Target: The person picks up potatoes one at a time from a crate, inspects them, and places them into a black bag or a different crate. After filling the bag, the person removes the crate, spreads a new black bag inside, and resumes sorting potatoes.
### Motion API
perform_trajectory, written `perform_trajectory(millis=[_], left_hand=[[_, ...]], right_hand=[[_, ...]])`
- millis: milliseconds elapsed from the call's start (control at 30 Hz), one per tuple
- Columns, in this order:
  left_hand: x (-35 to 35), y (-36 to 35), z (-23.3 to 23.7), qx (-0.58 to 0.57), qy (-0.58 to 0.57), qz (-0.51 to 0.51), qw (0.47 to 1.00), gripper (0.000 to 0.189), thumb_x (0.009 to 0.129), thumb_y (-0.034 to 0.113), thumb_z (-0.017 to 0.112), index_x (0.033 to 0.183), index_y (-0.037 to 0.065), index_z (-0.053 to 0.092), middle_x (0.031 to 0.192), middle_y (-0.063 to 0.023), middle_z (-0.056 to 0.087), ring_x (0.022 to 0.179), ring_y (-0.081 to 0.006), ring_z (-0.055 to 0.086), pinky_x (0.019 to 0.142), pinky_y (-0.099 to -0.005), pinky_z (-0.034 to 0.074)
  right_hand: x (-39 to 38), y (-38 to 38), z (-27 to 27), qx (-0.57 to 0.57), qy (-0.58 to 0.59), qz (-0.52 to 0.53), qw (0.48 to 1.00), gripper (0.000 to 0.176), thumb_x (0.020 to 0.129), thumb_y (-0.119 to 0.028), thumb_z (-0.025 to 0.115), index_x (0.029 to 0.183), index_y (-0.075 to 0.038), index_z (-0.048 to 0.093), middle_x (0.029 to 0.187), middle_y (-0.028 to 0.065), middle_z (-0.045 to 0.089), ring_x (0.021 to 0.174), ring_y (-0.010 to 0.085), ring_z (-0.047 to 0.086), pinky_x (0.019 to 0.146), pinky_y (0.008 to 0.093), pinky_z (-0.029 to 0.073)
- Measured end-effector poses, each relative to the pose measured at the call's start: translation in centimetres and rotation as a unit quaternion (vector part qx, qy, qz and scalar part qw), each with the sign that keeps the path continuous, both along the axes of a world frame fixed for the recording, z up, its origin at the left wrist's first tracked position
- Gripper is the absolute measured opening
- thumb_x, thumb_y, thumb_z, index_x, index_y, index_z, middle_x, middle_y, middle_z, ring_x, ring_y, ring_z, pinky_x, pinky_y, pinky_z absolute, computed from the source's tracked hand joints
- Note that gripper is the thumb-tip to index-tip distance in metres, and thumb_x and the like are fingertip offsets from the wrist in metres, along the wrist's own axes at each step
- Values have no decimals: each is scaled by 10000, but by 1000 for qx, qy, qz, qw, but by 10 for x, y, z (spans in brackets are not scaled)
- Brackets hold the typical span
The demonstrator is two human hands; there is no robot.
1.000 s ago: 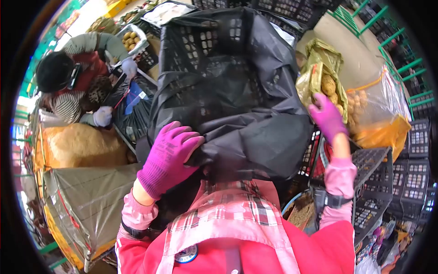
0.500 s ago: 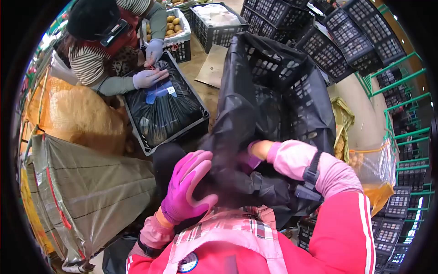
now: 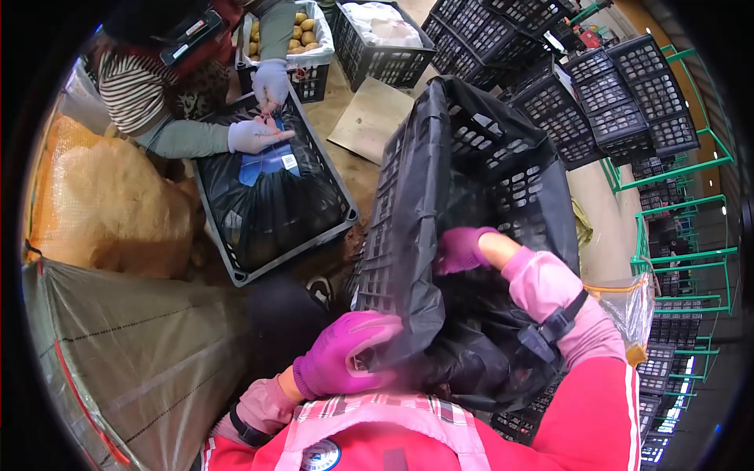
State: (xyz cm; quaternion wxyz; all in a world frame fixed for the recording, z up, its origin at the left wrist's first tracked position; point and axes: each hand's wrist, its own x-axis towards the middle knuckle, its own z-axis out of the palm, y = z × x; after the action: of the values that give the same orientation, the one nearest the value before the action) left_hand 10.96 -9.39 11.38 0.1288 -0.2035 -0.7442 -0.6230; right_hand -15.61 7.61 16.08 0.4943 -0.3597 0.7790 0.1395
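A black plastic crate [image 3: 382, 188] stands before me, lined with a loose black plastic bag [image 3: 506, 169]. My left hand [image 3: 349, 353], in a magenta glove, is closed at the near left corner, fingers curled round the bag's edge. Inside the crate, my right hand [image 3: 467, 250] is against the left side of the liner; its fingers are bent onto the plastic and the tips are partly hidden. The bag bunches in folds near my apron [image 3: 385, 404].
Across from me, a co-worker's gloved hands [image 3: 263, 135] work on a tied black bag in another crate [image 3: 353, 213]. Behind it stand a crate of potatoes [image 3: 305, 35] and stacked crates [image 3: 628, 94]. Big sacks [image 3: 118, 204] fill the left side; cardboard [image 3: 373, 118] lies on the floor.
My left hand has moved right and down from beside the crate, closing on the bag's edge. My right hand has risen inside the crate. The view has shifted slightly.
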Motion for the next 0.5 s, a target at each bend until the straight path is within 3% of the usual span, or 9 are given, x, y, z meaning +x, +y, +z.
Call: perform_trajectory(millis=[33, 67, 133, 200, 267, 333, 367, 467, 500], left_hand=[[-1, 0, 1, 7, -3, 4, 1000, 727, 626, 225, 874, 1259, 24, 576, 1256, -167, 608, 1158, -384, 575, 968, -459, 470], [-2, 0, 2, 4, -14, 3, 1000, 724, 625, 225, 875, 1254, 25, 577, 1247, -166, 611, 1157, -383, 576, 967, -459, 471], [-2, -1, 2, 1, -35, 1, 999, 718, 621, 225, 877, 1245, 27, 581, 1229, -163, 616, 1155, -380, 577, 964, -460, 473], [-5, 2, -1, 3, -23, 5, 1000, 694, 628, 231, 872, 1226, 27, 584, 1223, -167, 612, 1154, -378, 576, 963, -456, 473], [-3, 0, 3, -18, -35, 3, 999, 685, 633, 236, 869, 1219, 26, 583, 1228, -169, 607, 1156, -380, 574, 963, -454, 473], [-5, -2, 1, -26, -50, -23, 998, 717, 644, 227, 853, 1260, 10, 557, 1225, -184, 601, 1145, -391, 572, 971, -444, 465], [-5, -2, 0, -14, -46, -29, 998, 728, 654, 216, 839, 1284, 2, 543, 1226, -186, 598, 1139, -372, 578, 973, -435, 463], [1, -7, 10, 67, -199, -35, 977, 704, 688, 158, 754, 1334, -1, 522, 1243, -164, 600, 1144, -293, 600, 975, -382, 459], [-1, -4, 14, 147, -167, -43, 974, 710, 746, 151, 686, 1397, -11, 452, 1288, -169, 567, 1199, -271, 565, 1022, -376, 422]], right_hand=[[-26, 1, -22, 58, 45, 71, 995, 417, 781, -335, 621, 1023, -12, 722, 1045, 199, 701, 959, 372, 671, 834, 438, 523], [-47, 3, -39, 112, 103, 17, 988, 425, 777, -353, 641, 1022, -16, 726, 1037, 192, 708, 968, 363, 674, 835, 441, 521], [-93, 29, -114, 93, 38, -59, 993, 490, 765, -400, 672, 1074, -22, 713, 1084, 186, 700, 989, 344, 675, 847, 438, 515], [-91, 51, -184, -34, 171, -82, 981, 570, 756, -444, 691, 1139, -22, 688, 1137, 182, 686, 1039, 331, 659, 892, 427, 496], [-103, 34, -179, 0, 118, -97, 988, 609, 759, -467, 690, 1175, -22, 671, 1165, 183, 676, 1078, 324, 644, 932, 419, 479], [-112, 39, -160, -11, 19, -71, 997, 631, 766, -509, 681, 1173, -26, 676, 1158, 173, 682, 1097, 320, 634, 987, 408, 454], [-105, 47, -118, -133, 43, -98, 985, 615, 768, -502, 683, 1169, -36, 676, 1143, 162, 687, 1064, 310, 648, 964, 407, 476], [-92, 61, 2, -167, 218, -107, 956, 532, 804, -405, 660, 1209, -62, 626, 1166, 186, 659, 1086, 375, 619, 931, 418, 501], [-76, 79, 43, -215, 264, -88, 936, 519, 816, -396, 652, 1207, -56, 618, 1208, 195, 634, 1140, 366, 591, 963, 422, 480]])
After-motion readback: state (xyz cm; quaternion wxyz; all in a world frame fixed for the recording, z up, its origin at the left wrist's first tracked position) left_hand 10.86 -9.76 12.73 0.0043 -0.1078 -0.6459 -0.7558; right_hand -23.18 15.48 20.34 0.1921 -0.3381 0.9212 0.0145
